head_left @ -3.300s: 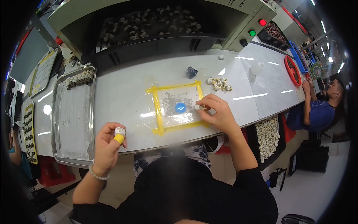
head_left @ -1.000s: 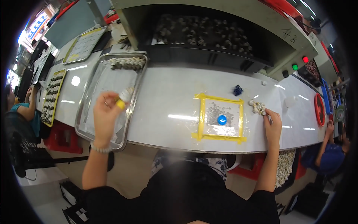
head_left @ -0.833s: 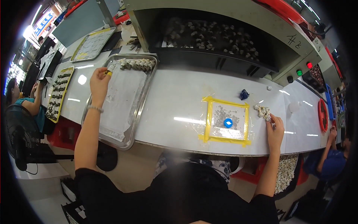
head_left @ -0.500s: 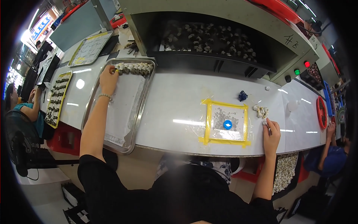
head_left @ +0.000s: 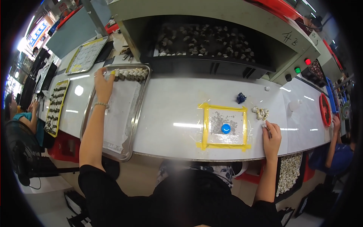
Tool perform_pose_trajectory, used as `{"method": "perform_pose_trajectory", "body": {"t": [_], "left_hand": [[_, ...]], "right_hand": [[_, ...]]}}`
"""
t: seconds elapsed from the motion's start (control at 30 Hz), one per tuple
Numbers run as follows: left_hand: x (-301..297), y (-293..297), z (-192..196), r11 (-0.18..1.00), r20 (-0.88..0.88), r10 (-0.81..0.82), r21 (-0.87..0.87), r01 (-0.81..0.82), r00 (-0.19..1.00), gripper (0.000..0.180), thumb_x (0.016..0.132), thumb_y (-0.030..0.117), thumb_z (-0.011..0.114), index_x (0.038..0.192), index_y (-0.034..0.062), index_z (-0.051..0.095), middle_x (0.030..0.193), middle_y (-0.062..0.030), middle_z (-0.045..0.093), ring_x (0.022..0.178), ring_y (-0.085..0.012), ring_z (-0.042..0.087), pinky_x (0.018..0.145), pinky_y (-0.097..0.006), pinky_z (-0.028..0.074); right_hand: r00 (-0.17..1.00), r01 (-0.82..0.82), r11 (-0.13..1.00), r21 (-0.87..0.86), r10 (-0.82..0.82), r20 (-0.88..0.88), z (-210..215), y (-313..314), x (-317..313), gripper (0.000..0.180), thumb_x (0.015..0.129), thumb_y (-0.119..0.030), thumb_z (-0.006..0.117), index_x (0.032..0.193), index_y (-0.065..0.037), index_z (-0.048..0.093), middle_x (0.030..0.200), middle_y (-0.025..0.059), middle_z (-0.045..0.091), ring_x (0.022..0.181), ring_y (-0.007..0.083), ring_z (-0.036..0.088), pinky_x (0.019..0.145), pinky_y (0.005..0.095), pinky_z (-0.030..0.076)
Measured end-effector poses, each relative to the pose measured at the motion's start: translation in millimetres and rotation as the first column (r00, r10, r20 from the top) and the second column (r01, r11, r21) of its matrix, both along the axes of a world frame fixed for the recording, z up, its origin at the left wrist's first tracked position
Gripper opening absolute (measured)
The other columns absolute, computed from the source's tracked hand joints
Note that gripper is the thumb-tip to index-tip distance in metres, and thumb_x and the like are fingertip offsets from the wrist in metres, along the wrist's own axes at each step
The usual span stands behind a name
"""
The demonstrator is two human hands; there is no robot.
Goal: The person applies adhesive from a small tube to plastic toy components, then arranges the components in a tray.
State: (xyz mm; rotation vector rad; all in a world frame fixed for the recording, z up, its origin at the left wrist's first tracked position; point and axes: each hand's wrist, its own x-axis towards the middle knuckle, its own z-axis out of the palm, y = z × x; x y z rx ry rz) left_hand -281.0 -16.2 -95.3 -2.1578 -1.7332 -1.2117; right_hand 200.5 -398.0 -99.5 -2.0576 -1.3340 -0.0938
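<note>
My left hand point(head_left: 103, 86) is over the far left corner of a metal tray point(head_left: 130, 145) lined with white paper. Its thumb and index finger look apart, with something yellow at the thumb tip, beside the left end of a row of small white-and-dark pieces point(head_left: 130, 74). At the right, my right hand point(head_left: 273, 139) pinches a small whitish lump point(head_left: 264, 125) just above the table. Close beyond it lies a little pile of cream-white lumps point(head_left: 260, 112).
Yellow tape frames a square point(head_left: 206, 126) with grey spots and a blue round cap point(head_left: 225, 128). A dark blue lump point(head_left: 241, 98) lies behind it. A box-shaped machine point(head_left: 280, 38) holds many pieces. A yellow-rimmed tray point(head_left: 57, 108) stands left; co-workers sit at both sides.
My left thumb and index finger have parted and drawn back a little from the row's end. My right hand stays by the pile with the lump. The whole view has shifted slightly.
</note>
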Motion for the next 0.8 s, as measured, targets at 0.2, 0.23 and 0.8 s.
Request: {"method": "perform_pose_trajectory", "body": {"t": [0.2,0.23,0.8], "left_hand": [[108,-57,83,0.789,0.066,-0.609,0.148,0.596,0.790,0.027,0.079,0.009,0.062,0.103,0.0006,0.055,0.100,-0.0125,0.055,0.090,-0.0251,0.055,0.078,-0.033,0.045],[134,-61,89,0.732,-0.001,-0.677,0.104,0.673,0.736,0.028,0.079,0.011,0.062,0.104,0.0002,0.055,0.102,-0.0139,0.056,0.090,-0.0266,0.056,0.078,-0.034,0.045],[328,56,61,0.352,-0.141,-0.824,-0.886,0.301,0.549,0.076,0.080,0.065,0.051,0.127,0.0052,0.052,0.131,-0.0165,0.049,0.119,-0.0255,0.046,0.100,-0.033,0.032]], "right_hand": [[0.999,-0.035,0.999,0.024,0.035,0.008,3,4,-3,0.027,0.076,0.003,0.062,0.103,-0.001,0.064,0.091,0.0108,0.058,0.080,0.0227,0.057,0.067,0.0299,0.048],[1.000,-0.024,1.000,0.007,0.023,0.003,2,2,-1,0.028,0.075,0.003,0.062,0.103,-0.001,0.064,0.090,0.0109,0.058,0.080,0.0233,0.057,0.067,0.0305,0.047],[0.990,-0.111,0.992,0.058,0.115,-0.080,10,2,6,0.028,0.072,0.003,0.064,0.100,0.000,0.064,0.085,0.0103,0.058,0.075,0.0238,0.056,0.063,0.0312,0.045]]}}
